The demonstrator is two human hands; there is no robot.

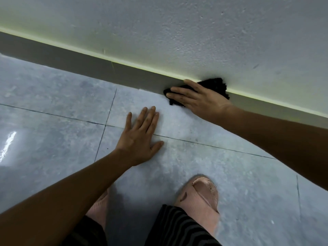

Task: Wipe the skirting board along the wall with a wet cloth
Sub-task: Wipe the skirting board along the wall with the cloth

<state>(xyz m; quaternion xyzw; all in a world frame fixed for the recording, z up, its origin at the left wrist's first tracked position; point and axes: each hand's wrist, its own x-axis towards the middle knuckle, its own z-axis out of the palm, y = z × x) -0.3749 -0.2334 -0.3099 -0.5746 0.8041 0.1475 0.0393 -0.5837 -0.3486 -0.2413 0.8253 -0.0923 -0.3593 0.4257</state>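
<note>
Grey-blue floor tiles (53, 96) with dark grout lines are meeting a textured white wall (195, 32); a grey skirting board (88, 66) is running diagonally along the joint, from the upper left edge of the view down to the right edge, with a pale strip along its top.

The right hand (197, 98) is lying flat, fingers extended and close together, pressing a black cloth (217, 86) against the face of the skirting board. It is pressing the cloth rather than gripping it; no finger is seen curling around the fabric. The cloth is lying under the palm and fingers, showing beyond the fingertips on the left, below them where the board is meeting the floor, and above the back of the hand, where it is overlapping the board's top edge and touching the wall.

The left hand (142, 134) is resting open and empty, palm down on the floor, fingers slightly spread, near the cloth but not touching it.

Two feet in pink slippers (204, 197) are standing on the tiles at the lower edge.
</note>
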